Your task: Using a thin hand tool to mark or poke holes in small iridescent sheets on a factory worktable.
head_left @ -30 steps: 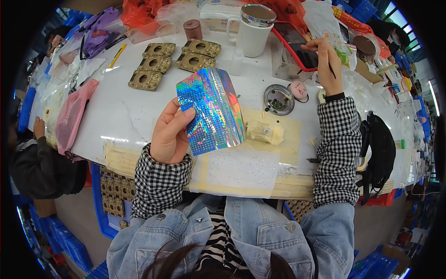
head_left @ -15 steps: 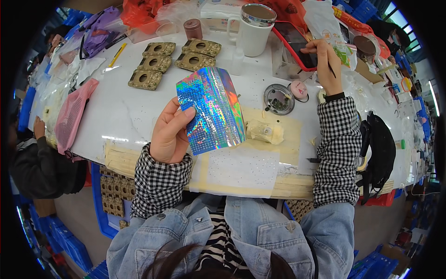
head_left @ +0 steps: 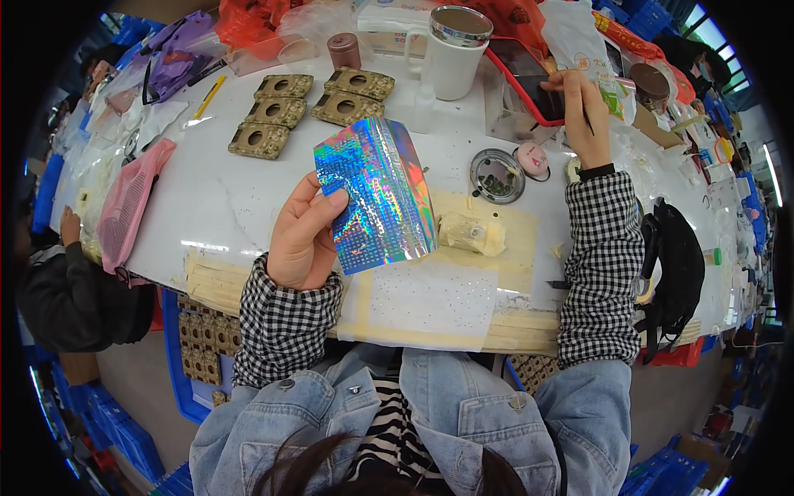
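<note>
My left hand (head_left: 304,236) pinches a shiny holographic sheet (head_left: 376,198), thumb on its front, above the near part of the table. Over at the right, my right hand (head_left: 585,124) is closed around a thin pen-like tool (head_left: 590,127); its dark end sticks out below the fingers. Those fingertips are beside a phone in a red case (head_left: 529,83), and I cannot tell if they touch it. Below the sheet lies white paper (head_left: 430,302) dotted with tiny specks. Right of the sheet sits a crumpled yellowish lump (head_left: 471,234) on tape.
Several camouflage-patterned cases with round holes (head_left: 273,112) lie at the back left. A white lidded mug (head_left: 455,62) stands behind. Near my right arm are a round clear dish (head_left: 496,176) and a pink round item (head_left: 533,159). A pink mesh pouch (head_left: 135,202) is at left, a black bag (head_left: 674,269) at right.
My right hand has shifted very slightly to the right beside the phone. The holographic sheet is tilted a little differently, so its reflections differ.
</note>
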Demonstrator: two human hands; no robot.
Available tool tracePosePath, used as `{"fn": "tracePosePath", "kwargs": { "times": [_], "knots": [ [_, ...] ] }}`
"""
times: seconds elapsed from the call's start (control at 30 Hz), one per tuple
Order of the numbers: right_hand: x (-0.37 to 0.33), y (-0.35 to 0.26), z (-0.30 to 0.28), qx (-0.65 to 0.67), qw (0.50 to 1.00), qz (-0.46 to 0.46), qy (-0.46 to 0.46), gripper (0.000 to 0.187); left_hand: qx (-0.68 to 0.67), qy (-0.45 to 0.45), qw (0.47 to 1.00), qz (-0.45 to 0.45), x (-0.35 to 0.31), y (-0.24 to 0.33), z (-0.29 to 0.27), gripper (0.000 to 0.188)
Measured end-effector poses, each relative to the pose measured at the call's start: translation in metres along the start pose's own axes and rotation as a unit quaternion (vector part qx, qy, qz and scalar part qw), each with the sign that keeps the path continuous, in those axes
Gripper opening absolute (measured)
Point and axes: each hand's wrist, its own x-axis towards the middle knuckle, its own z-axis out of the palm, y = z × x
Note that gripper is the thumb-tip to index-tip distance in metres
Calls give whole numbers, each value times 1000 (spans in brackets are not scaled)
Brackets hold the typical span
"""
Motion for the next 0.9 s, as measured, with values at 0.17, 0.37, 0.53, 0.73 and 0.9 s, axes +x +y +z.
{"fn": "tracePosePath", "kwargs": {
  "times": [0.17,0.37,0.53,0.73,0.9],
  "knots": [
    [0,1,-2,0,1000,14,-12,41,0,-1,1000,2,-1,1,2,34],
    [2,-10,-8,-82,996,-32,-12,41,0,3,1000,3,0,0,1,35],
    [2,-6,-6,-122,991,-54,-6,40,1,1,1000,1,0,0,0,34],
    [1,-4,-5,-57,997,-27,35,34,2,-4,1000,-1,0,1,1,35],
    [0,-3,-1,-13,999,-6,35,29,-1,-1,1000,3,0,1,3,35]
  ]
}}
